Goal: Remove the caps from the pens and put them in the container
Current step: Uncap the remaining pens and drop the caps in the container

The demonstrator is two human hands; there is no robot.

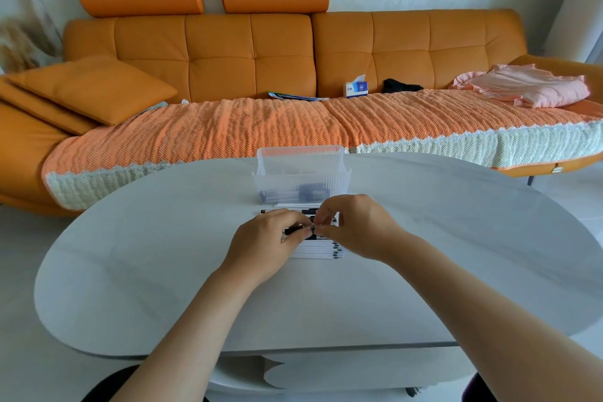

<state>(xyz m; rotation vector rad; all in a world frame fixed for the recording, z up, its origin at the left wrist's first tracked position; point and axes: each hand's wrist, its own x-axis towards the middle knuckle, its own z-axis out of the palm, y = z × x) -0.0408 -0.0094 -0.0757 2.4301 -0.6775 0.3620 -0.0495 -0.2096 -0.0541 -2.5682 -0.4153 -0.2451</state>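
Observation:
A clear ribbed plastic container [301,170] stands on the white oval table [146,254], with dark caps and pens showing through its wall. Just in front of it lies a stack of white pens [318,250] with black tips. Above that stack my left hand [266,243] grips the black end of a pen [293,230]. My right hand [354,225] pinches the other part of the same pen right beside it, fingertips almost touching the left ones. Much of the pen is hidden by my fingers.
An orange sofa [293,55] with a woven orange throw runs behind the table. On it lie a cushion [91,88], a tissue box [356,88], papers, a dark item and pink cloth [525,88]. The table's near edge is at the bottom.

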